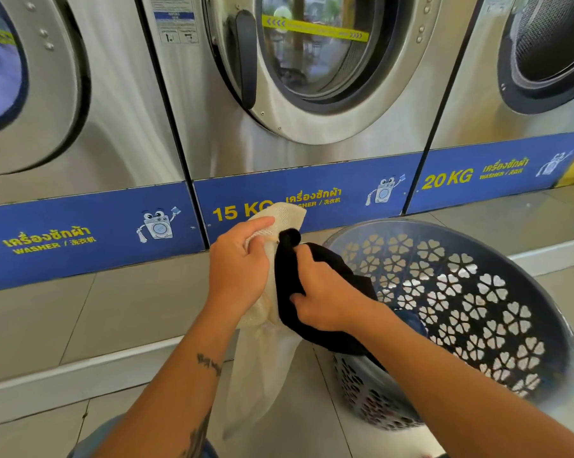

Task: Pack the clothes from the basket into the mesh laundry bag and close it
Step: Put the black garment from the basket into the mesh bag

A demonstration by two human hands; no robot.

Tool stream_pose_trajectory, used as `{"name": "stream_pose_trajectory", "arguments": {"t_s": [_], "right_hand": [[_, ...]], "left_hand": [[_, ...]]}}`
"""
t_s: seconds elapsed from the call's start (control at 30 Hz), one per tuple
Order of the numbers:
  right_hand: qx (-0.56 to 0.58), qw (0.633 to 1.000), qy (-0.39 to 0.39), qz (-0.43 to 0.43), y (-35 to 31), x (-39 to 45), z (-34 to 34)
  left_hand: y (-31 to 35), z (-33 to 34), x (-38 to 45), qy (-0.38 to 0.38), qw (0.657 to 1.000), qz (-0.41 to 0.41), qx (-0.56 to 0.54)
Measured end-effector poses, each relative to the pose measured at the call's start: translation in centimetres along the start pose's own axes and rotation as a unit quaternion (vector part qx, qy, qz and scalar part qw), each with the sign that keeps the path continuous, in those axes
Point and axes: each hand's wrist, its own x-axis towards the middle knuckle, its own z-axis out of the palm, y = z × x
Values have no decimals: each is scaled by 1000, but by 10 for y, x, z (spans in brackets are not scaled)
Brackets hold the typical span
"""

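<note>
A cream mesh laundry bag [262,352] hangs in front of me, its top edge gripped by my left hand [237,266]. My right hand [328,292] grips a black garment [290,279] right beside the bag's upper edge. The garment trails over the rim of a dark blue perforated basket [477,299] at the right. I cannot tell whether the garment's tip is inside the bag's mouth. A bit of blue cloth [411,320] shows inside the basket behind my right wrist.
Three steel front-loading washers [312,77] stand in a row straight ahead, with a blue label band [312,200] along their base. They sit on a raised tiled step [113,309]. The basket stands on the grey tiled floor [312,408] below it.
</note>
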Motion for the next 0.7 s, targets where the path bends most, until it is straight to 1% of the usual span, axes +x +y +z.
{"name": "stream_pose_trajectory", "arguments": {"t_s": [0.03, 0.07, 0.1, 0.13, 0.17, 0.2, 0.23, 0.27, 0.3, 0.33, 0.37, 0.4, 0.43, 0.47, 0.5, 0.53, 0.57, 0.6, 0.63, 0.67, 0.7], "right_hand": [[-107, 994, 17, -34, 0, 1, 4], [-225, 971, 39, -68, 2, 2, 10], [-318, 941, 58, -96, 5, 2, 17], [-362, 924, 62, -106, 8, 3, 24], [-369, 921, 60, -108, 10, 4, 28], [-353, 928, 52, -108, 12, 5, 29], [-315, 943, 38, -105, 15, 8, 27], [-254, 962, 17, -98, 16, 9, 19], [-168, 982, 4, -88, 17, 10, 9], [-71, 995, 6, -74, 19, 11, -1], [-3, 998, 32, -60, 24, 12, -10], [23, 997, 66, -41, 31, 12, -17], [15, 996, 87, -8, 39, 11, -22], [2, 996, 73, 43, 47, 9, -26], [11, 994, 28, 102, 56, 6, -27], [52, 987, -28, 149, 63, 4, -26], [109, 975, -75, 177, 68, 2, -22], [162, 963, -99, 192, 71, 1, -18], [184, 958, -96, 199, 73, 1, -14], [176, 962, -77, 195, 73, 1, -13], [142, 972, -50, 183, 71, 3, -13]], "left_hand": [[-1, 0, 0, 1, 1000, 3, -2], [-2, 0, 1, 2, 1000, 6, -6], [-2, 1, 1, 1, 1000, 8, -11], [-2, 1, 1, -1, 1000, 10, -12], [-2, 2, 0, -4, 1000, 13, -11], [-1, 2, -1, -5, 1000, 18, -9], [-1, 3, -1, -3, 1000, 23, -7], [-2, 3, 0, 0, 1000, 26, -3], [-4, 3, 3, 3, 1000, 23, 3], [-5, 4, 4, 4, 1000, 17, 7], [-7, 4, 6, 3, 1000, 9, 8], [-8, 4, 7, 2, 1000, 2, 10], [-9, 5, 8, 2, 1000, -4, 13], [-9, 5, 8, 3, 1000, -7, 20], [-9, 6, 8, 3, 999, -10, 30], [-9, 8, 7, 3, 999, -11, 41], [-9, 9, 7, 0, 999, -12, 48], [-9, 10, 6, -4, 999, -12, 53], [-9, 11, 5, -11, 998, -11, 57], [-8, 12, 4, -19, 998, -9, 61], [-8, 12, 3, -24, 998, -9, 64]]}}
